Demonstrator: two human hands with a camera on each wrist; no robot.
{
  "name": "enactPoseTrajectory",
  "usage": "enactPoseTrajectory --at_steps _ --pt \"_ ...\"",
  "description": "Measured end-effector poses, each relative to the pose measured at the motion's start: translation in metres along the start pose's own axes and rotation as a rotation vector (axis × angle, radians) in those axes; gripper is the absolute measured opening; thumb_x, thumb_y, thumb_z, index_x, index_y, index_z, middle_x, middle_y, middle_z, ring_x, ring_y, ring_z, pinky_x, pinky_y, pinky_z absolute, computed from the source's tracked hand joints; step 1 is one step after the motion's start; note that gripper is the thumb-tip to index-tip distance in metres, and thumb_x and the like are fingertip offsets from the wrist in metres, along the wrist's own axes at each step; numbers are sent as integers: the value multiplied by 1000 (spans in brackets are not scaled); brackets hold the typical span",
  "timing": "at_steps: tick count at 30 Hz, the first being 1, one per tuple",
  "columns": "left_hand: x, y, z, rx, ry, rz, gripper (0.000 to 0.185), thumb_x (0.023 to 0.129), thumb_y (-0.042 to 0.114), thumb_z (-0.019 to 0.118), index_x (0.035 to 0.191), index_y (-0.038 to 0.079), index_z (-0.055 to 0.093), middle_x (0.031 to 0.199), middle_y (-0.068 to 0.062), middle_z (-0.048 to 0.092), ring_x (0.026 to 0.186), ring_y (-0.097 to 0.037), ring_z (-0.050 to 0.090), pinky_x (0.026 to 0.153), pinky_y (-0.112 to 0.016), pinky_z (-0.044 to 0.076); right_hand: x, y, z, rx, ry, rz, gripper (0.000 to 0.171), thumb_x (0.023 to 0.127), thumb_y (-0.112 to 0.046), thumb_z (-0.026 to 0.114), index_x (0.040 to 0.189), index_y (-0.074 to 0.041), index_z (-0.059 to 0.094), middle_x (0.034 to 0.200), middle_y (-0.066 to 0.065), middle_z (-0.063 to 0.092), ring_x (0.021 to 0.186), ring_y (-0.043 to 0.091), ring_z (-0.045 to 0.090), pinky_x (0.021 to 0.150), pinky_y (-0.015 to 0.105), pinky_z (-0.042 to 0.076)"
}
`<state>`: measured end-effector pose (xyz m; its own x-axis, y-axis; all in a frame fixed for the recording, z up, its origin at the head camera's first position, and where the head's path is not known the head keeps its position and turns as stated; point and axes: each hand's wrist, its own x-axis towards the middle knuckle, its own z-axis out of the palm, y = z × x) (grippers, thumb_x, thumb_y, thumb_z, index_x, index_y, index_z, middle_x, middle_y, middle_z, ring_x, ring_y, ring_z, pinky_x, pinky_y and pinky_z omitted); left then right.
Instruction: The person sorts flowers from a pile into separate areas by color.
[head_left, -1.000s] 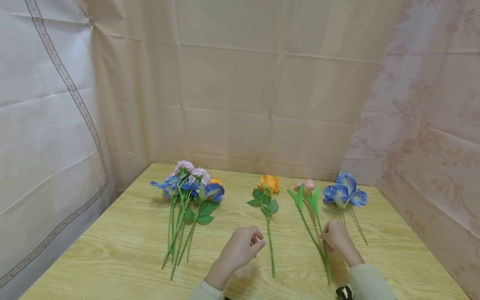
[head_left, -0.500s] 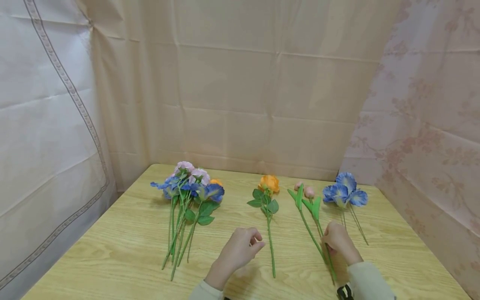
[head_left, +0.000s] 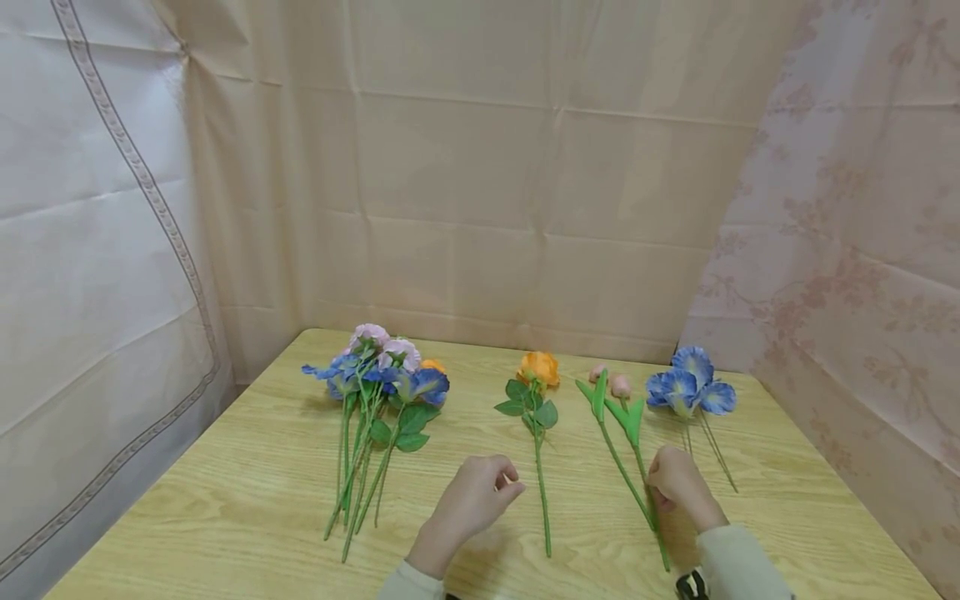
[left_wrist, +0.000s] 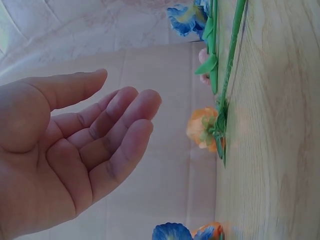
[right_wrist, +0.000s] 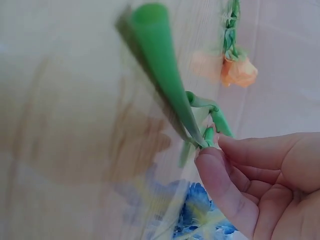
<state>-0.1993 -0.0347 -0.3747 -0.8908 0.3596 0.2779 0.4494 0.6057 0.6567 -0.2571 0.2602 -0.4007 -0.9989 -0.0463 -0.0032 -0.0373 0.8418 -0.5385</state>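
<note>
Pinching a green stem (right_wrist: 167,70) between thumb and fingertips (right_wrist: 220,175), the right hand (head_left: 678,483) holds one of the two pink tulips (head_left: 619,385) that lie on the wooden table (head_left: 225,492); in the right wrist view the stem runs up and away from the fingertips, its cut end blurred by closeness, and the bloom itself is out of that frame. From the head view the back of that hand covers the pinch, so only the stem above and below the fingers shows, the lower end lying toward the cream sleeve (head_left: 738,567). Beyond the knuckles, just to the far right, lie the blue flowers (head_left: 688,390), whose thin stems are partly hidden behind the hand. The left hand (head_left: 472,500) hovers with its fingers (left_wrist: 120,130) loosely curved and close together, holding nothing; its palm faces the wrist camera, and whether it touches the table cannot be told. Just beside its fingertips lies the orange rose (head_left: 538,367), the stem passing to the right of them. Well to the left of that hand lies a bunch of flowers (head_left: 375,375), pink, blue and a bit of orange, its stems overlapping so they cannot be counted. A dark object (head_left: 688,586) at the right wrist is cut off by the frame edge.
</note>
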Motion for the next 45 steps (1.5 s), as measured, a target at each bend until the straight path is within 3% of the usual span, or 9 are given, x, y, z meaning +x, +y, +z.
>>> enactPoseTrajectory --at_steps 5,12,20,23,25,28,31,36,45 --pt "0 -9 -5 14 54 -24 12 83 15 64 84 3 63 65 3 55 55 -6 48 49 -22 40 -1 0 1 29 -7 26 28 79 7 54 52 2 52 41 2 45 38 14 49 40 29 46" --pt "-1 -28 -25 169 288 -55 9 80 8 66 81 0 63 67 -2 56 56 -12 51 49 -24 40 -3 -2 0 63 -10 38 25 82 -2 58 57 0 54 45 4 47 40 13 49 40 28 46" --pt "1 -55 -42 309 447 -273 10 75 4 68 81 -3 63 71 -11 59 64 -27 58 52 -36 46 -5 0 2 92 -4 37 21 82 -4 59 63 1 56 46 5 48 38 13 49 39 27 45" --pt "-2 -66 -47 328 459 -366 10 75 2 66 83 -5 64 77 -16 62 68 -32 60 53 -38 48 -5 0 1 97 -8 38 20 82 -4 59 64 2 56 47 4 48 38 13 48 39 27 45" --pt "-5 -72 -49 316 446 -410 5 77 -1 63 74 -5 61 70 -14 59 61 -28 57 48 -36 45 -5 -1 1 97 -8 38 21 82 -4 59 63 2 55 46 4 48 38 13 48 39 27 45" --pt "-8 -80 -50 297 438 -466 25 78 -6 56 57 3 46 55 -6 43 47 -18 40 40 -28 32 -5 -1 2 94 -6 34 22 82 -3 59 61 1 54 46 4 48 37 13 48 38 27 45" --pt "-10 -86 -49 279 431 -503 31 77 -9 49 55 8 36 53 -2 33 47 -15 29 39 -26 25 -5 -2 3 94 -3 30 23 81 -4 60 60 0 54 46 5 49 36 12 48 38 27 45" --pt "-14 -92 -49 293 394 -563 25 77 -9 49 56 4 47 54 -6 46 48 -17 38 39 -29 32 -5 -3 5 104 4 11 22 80 -4 61 60 1 56 45 5 50 35 12 48 38 28 45" --pt "-19 -95 -51 309 348 -578 25 77 -10 48 57 4 45 55 -9 47 50 -21 47 40 -35 37 -6 -6 3 107 -12 8 19 81 -2 60 63 2 57 48 5 52 38 14 51 38 28 46"
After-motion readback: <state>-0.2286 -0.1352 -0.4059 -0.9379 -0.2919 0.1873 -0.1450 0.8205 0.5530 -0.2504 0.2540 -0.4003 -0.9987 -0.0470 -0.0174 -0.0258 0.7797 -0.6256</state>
